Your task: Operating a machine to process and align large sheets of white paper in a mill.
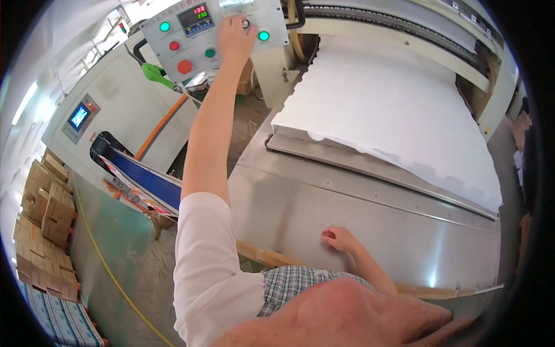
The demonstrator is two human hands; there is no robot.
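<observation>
My left arm reaches up to a light grey control panel [199, 46] with coloured buttons and a lit digital display. There my left hand [236, 37] is closed at a small dark knob [246, 24], which shows between thumb and fingers. Low over the bare metal table [289, 202], my right hand [340, 238] is loosely curled, with nothing seen in it. Beyond it a wide stack of white sheet material [381, 98] lies under the machine's frame, its near edge uneven along a metal bar [358, 168].
A blue conveyor belt [150, 182] runs out of a white machine cabinet [124, 104] with a small screen at left. Stacked cardboard boxes [46, 222] stand along the far left, beyond a yellow floor line [107, 266]. A green handle-like piece [155, 74] hangs by the panel.
</observation>
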